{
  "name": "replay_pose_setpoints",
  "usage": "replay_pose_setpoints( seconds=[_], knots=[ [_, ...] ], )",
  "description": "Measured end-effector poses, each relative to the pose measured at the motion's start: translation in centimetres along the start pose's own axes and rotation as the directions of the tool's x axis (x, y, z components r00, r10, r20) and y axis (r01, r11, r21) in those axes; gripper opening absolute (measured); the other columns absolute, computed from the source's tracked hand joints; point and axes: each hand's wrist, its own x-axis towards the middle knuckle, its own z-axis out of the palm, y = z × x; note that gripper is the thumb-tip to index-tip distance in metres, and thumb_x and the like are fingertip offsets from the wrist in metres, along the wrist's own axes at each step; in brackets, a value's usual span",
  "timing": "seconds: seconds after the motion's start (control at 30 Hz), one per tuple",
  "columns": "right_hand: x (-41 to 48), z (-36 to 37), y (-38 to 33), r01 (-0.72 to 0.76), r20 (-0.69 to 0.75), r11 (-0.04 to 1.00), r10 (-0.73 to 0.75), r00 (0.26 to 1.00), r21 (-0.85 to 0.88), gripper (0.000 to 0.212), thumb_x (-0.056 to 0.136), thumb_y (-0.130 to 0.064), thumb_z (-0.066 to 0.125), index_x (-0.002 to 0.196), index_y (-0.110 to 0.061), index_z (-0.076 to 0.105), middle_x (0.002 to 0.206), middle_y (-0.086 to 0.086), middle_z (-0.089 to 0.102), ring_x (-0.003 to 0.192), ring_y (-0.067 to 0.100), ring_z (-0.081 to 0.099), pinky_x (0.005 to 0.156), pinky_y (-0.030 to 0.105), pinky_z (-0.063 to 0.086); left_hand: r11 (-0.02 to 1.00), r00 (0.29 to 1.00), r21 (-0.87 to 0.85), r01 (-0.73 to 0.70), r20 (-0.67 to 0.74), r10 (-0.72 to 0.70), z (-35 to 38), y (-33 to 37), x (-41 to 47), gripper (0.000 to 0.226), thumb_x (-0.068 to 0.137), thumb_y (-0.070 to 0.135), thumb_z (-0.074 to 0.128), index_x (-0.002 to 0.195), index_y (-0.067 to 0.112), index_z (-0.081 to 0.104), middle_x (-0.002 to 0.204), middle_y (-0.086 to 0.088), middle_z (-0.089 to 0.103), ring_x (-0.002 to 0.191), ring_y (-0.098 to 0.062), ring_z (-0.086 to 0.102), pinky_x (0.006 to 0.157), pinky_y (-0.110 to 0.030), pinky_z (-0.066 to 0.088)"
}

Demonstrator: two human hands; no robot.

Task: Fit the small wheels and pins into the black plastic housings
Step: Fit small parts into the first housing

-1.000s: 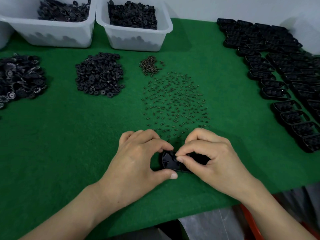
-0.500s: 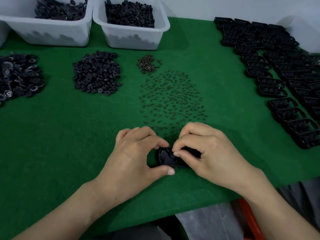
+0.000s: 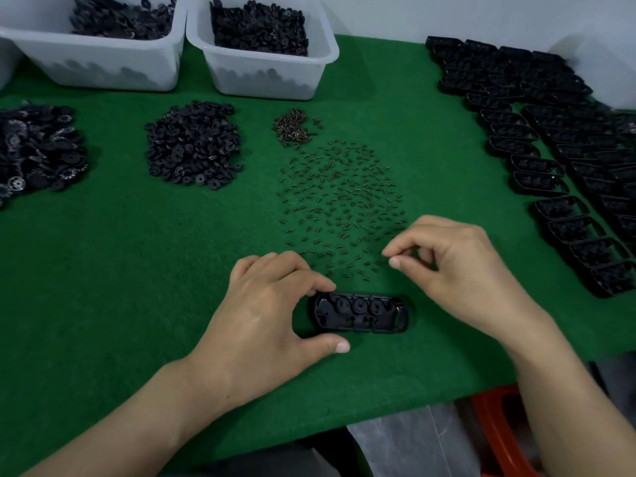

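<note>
Nearest, on the green mat (image 3: pixel 137 304), lies one black housing (image 3: pixel 361 318), open side up, with three small wheels (image 3: pixel 359 304) seated in a row along it. I see no pins in it, though they may be too small to make out. The left hand (image 3: pixel 268 315) cups its left end, fingers curled narrowly round it: forefinger on the far rim, thumb just beside the near edge. Just beyond, apart from the housing, the right hand (image 3: pixel 457 270) hovers over the near edge of the scattered pins (image 3: pixel 344 201), thumb and forefinger tips almost meeting. Whether a pin sits between them I cannot tell. So this piece looks part-done: wheels in, pins likely next. Farther off, a heap of loose wheels (image 3: pixel 192 142) and two tubs (image 3: pixel 268 80) of more show much stock left, while the rows of housings (image 3: pixel 550 132) at far right look already filled.
</note>
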Motion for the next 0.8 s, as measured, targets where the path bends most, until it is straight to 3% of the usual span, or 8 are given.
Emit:
replay_pose_setpoints(
  seconds=[0.23, 0.3, 0.4, 0.5, 0.57, 0.63, 0.73, 0.8],
  knots=[
    [0.7, 0.7, -1.1, 0.073, 0.151, 0.996, -0.063, 0.986, -0.056, 0.004, 0.075, -0.017, 0.074, 0.073, -0.019, 0.071, 0.07, -0.016, 0.054, 0.069, -0.01, 0.049, 0.058, 0.007, 0.032, 1.0, 0.999, -0.01, 0.007, -0.035, -0.007, -0.1, 0.1, -0.1, 0.057, 0.062, 0.068, 0.052, 0.103, 0.029, 0.064, 0.088, 0.019, 0.05, 0.085, 0.009, 0.043, 0.089, -0.018, 0.028],
    [0.9, 0.8, -1.2, 0.075, 0.17, 0.992, -0.058, 0.984, -0.1, 0.005, 0.075, -0.024, 0.073, 0.071, -0.022, 0.07, 0.07, -0.015, 0.055, 0.063, -0.004, 0.049, 0.06, 0.012, 0.033, 1.0, 0.999, -0.008, 0.008, -0.036, -0.008, -0.1, 0.1, -0.1, 0.056, 0.063, 0.067, 0.052, 0.101, 0.029, 0.064, 0.088, 0.02, 0.05, 0.084, 0.008, 0.043, 0.089, -0.018, 0.029],
    [1.2, 0.9, -1.8, 0.082, 0.198, 0.984, -0.051, 0.979, -0.156, 0.007, 0.076, -0.029, 0.069, 0.072, -0.024, 0.069, 0.072, -0.014, 0.056, 0.068, 0.001, 0.052, 0.069, 0.029, 0.047, 1.0, 1.0, 0.003, 0.012, -0.026, -0.012, -0.1, 0.0, 0.0, 0.052, 0.062, 0.065, 0.057, 0.099, 0.029, 0.065, 0.088, 0.019, 0.05, 0.084, 0.006, 0.044, 0.09, -0.018, 0.027],
    [1.2, 0.8, -1.8, 0.099, 0.222, 0.974, -0.053, 0.974, -0.202, 0.008, 0.078, -0.025, 0.067, 0.07, -0.024, 0.067, 0.072, -0.014, 0.055, 0.069, 0.004, 0.053, 0.071, 0.031, 0.048, 1.0, 0.999, 0.009, 0.02, -0.032, -0.02, 0.0, 0.0, 0.0, 0.047, 0.062, 0.058, 0.063, 0.098, 0.028, 0.066, 0.088, 0.018, 0.051, 0.083, 0.004, 0.044, 0.09, -0.02, 0.026],
    [0.9, 0.7, -1.6, 0.097, 0.186, 0.984, -0.068, 0.98, -0.151, 0.009, 0.077, -0.02, 0.068, 0.068, -0.022, 0.067, 0.069, -0.015, 0.055, 0.064, 0.0, 0.051, 0.064, 0.021, 0.045, 1.0, 0.999, 0.011, 0.022, -0.033, -0.022, 0.0, 0.0, 0.0, 0.046, 0.062, 0.057, 0.064, 0.097, 0.028, 0.066, 0.088, 0.017, 0.051, 0.083, 0.004, 0.044, 0.09, -0.02, 0.027],
    [0.2, 0.5, -1.5, 0.099, 0.112, 0.995, -0.099, 0.989, 0.004, 0.01, 0.076, -0.014, 0.069, 0.068, -0.019, 0.066, 0.068, -0.014, 0.056, 0.063, 0.002, 0.05, 0.059, 0.011, 0.036, 1.0, 0.999, 0.012, 0.022, -0.032, -0.022, 0.0, 0.0, 0.0, 0.046, 0.062, 0.057, 0.064, 0.097, 0.028, 0.066, 0.087, 0.017, 0.051, 0.083, 0.004, 0.044, 0.09, -0.019, 0.027],
    [-0.9, 1.0, -1.8, 0.174, 0.073, 0.965, -0.191, 0.979, 0.195, 0.009, 0.076, -0.01, 0.07, 0.07, -0.016, 0.067, 0.071, -0.008, 0.058, 0.067, 0.008, 0.052, 0.06, 0.015, 0.039, 1.0, 0.999, 0.011, 0.023, -0.032, -0.023, 0.0, 0.0, 0.0, 0.045, 0.062, 0.057, 0.064, 0.096, 0.028, 0.067, 0.087, 0.016, 0.051, 0.083, 0.004, 0.044, 0.089, -0.019, 0.027],
    [-1.4, 1.6, -1.8, 0.203, 0.08, 0.953, -0.226, 0.971, 0.223, 0.005, 0.076, -0.01, 0.069, 0.072, -0.013, 0.068, 0.074, -0.004, 0.058, 0.069, 0.01, 0.053, 0.062, 0.022, 0.042, 1.0, 0.999, 0.013, 0.023, -0.032, -0.022, 0.0, 0.0, 0.1, 0.045, 0.062, 0.057, 0.064, 0.096, 0.028, 0.067, 0.087, 0.016, 0.052, 0.082, 0.004, 0.044, 0.088, -0.02, 0.027]
  ],
)
